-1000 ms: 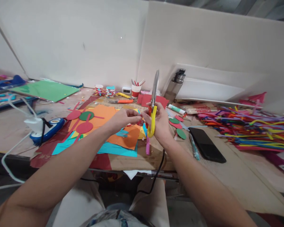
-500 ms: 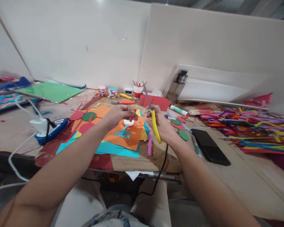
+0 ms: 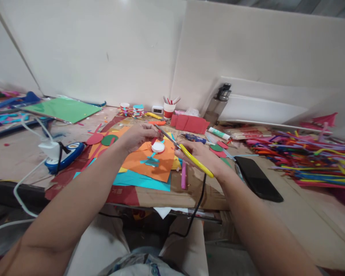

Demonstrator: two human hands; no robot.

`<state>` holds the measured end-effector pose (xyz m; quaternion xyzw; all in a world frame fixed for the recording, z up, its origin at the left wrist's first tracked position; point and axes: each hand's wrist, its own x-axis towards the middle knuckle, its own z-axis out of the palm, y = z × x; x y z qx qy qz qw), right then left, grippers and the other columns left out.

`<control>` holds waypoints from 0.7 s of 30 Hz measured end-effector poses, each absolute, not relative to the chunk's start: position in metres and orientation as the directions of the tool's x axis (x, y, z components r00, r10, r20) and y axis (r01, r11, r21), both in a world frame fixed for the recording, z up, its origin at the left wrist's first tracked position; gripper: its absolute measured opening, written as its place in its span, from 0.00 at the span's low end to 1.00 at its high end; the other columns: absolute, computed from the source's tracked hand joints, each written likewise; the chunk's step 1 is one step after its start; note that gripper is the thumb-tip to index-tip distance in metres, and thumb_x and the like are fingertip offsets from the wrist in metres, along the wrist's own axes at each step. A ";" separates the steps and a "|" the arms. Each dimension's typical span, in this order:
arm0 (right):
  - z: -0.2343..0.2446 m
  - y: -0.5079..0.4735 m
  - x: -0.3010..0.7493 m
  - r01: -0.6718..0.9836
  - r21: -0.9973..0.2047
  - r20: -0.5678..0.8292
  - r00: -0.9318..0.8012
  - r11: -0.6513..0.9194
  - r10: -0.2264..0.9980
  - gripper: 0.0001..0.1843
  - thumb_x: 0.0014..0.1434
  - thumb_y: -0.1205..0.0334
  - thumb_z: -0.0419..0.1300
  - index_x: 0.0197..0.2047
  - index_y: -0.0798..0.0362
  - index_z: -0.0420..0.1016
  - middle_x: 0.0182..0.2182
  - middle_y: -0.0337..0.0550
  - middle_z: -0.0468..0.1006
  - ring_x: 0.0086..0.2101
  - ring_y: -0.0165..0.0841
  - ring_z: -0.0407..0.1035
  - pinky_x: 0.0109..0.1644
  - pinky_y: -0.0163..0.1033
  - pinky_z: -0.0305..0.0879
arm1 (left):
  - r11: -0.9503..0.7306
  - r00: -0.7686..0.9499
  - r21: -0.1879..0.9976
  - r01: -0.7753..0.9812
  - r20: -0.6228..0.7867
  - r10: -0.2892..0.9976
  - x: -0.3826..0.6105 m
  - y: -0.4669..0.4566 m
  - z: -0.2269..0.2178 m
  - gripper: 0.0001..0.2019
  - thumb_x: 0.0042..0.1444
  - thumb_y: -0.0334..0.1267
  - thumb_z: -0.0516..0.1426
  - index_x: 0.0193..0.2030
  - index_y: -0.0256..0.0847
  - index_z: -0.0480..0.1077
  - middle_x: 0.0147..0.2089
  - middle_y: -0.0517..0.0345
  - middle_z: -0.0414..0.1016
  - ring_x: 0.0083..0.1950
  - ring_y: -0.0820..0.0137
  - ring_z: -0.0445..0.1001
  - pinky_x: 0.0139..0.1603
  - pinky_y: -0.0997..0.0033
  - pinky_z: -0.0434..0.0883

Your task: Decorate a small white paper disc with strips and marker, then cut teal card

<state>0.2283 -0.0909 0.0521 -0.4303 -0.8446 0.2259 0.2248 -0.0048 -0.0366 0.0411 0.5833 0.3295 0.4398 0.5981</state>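
My right hand [image 3: 202, 157] grips yellow-handled scissors [image 3: 189, 155], whose blades point left towards my other hand. My left hand [image 3: 138, 136] is closed in a pinch on a small red paper piece [image 3: 153, 140], just above a white round lid [image 3: 158, 147]. The lid rests on an orange paper sheet [image 3: 158, 166] that lies over a teal sheet [image 3: 140, 180]. Both hands hover over the cardboard-covered table [image 3: 172, 195].
A black phone [image 3: 258, 178] lies right of my right hand, and beyond it a heap of coloured pipe cleaners [image 3: 304, 157]. Red and green paper circles [image 3: 106, 140], a blue glue gun [image 3: 64, 155], a green sheet [image 3: 61, 109], a cup of pens [image 3: 168, 109] and a bottle [image 3: 218, 103] surround the work spot.
The scissors have swung from upright down to nearly level, blades pointing left. Both hands have dropped closer to the orange sheet, and the white lid has come into view.
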 end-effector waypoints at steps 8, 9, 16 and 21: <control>0.052 -0.091 0.227 0.618 -0.589 0.167 -0.536 0.520 0.828 0.21 0.61 0.43 0.54 0.31 0.54 0.70 0.26 0.37 0.68 0.25 0.26 0.57 0.29 0.33 0.51 | -0.054 0.406 0.992 -0.117 0.097 0.909 -0.007 -0.035 0.042 0.03 0.42 0.32 0.62 0.22 0.34 0.74 0.30 0.50 0.78 0.29 0.74 0.70 0.29 0.74 0.62; 0.052 -0.091 0.227 0.618 -0.594 0.159 -0.537 0.515 0.828 0.21 0.61 0.43 0.54 0.31 0.54 0.70 0.25 0.36 0.67 0.24 0.26 0.57 0.29 0.33 0.51 | -0.053 0.407 0.992 -0.114 0.096 0.908 -0.008 -0.035 0.042 0.03 0.42 0.32 0.62 0.22 0.34 0.74 0.30 0.50 0.78 0.29 0.74 0.70 0.29 0.73 0.62; 0.052 -0.091 0.227 0.622 -0.581 0.168 -0.540 0.525 0.825 0.21 0.61 0.44 0.53 0.31 0.54 0.70 0.24 0.35 0.65 0.24 0.25 0.55 0.29 0.33 0.50 | -0.043 0.404 0.993 -0.108 0.083 0.911 -0.008 -0.036 0.043 0.04 0.42 0.33 0.62 0.22 0.34 0.74 0.28 0.51 0.77 0.28 0.74 0.69 0.31 0.72 0.64; 0.052 -0.091 0.228 0.635 -0.572 0.161 -0.534 0.519 0.830 0.20 0.61 0.44 0.53 0.31 0.54 0.70 0.24 0.35 0.65 0.24 0.25 0.55 0.29 0.33 0.50 | -0.045 0.394 0.994 -0.103 0.082 0.915 -0.007 -0.036 0.043 0.04 0.41 0.33 0.62 0.22 0.34 0.75 0.27 0.51 0.77 0.27 0.74 0.69 0.29 0.73 0.63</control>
